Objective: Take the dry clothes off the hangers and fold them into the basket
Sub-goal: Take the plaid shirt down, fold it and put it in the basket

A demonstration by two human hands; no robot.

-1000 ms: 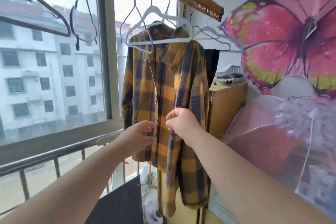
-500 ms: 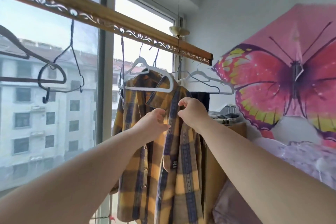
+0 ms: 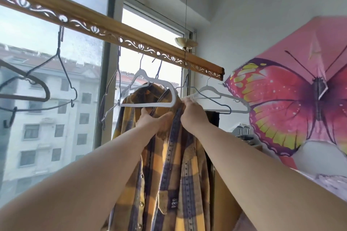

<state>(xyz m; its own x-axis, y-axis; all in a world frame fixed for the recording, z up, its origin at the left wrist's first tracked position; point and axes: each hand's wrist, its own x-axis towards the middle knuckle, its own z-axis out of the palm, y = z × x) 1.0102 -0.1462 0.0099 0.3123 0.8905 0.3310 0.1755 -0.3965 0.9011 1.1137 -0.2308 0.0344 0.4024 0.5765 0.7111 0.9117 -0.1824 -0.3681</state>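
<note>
Reaching up with both bare arms. Bunching the plaid shirt (image 3: 178, 174) just below its collar in the left grip (image 3: 150, 121), fingers curled round the cloth. Pinching the shirt's shoulder in the right grip (image 3: 193, 112), closed tight by the end of a white hanger (image 3: 135, 105). Hung on that hanger, front open, down between the two arms. Just behind on the right, a second hanger (image 3: 207, 88) and a dark garment (image 3: 212, 118). Overhead, a carved wooden rail (image 3: 112, 26), with dark hangers (image 3: 28, 98) to the left. Beyond, a window (image 3: 84, 47) onto pale apartment blocks; against the right wall, a pink butterfly umbrella (image 3: 300, 108).
</note>
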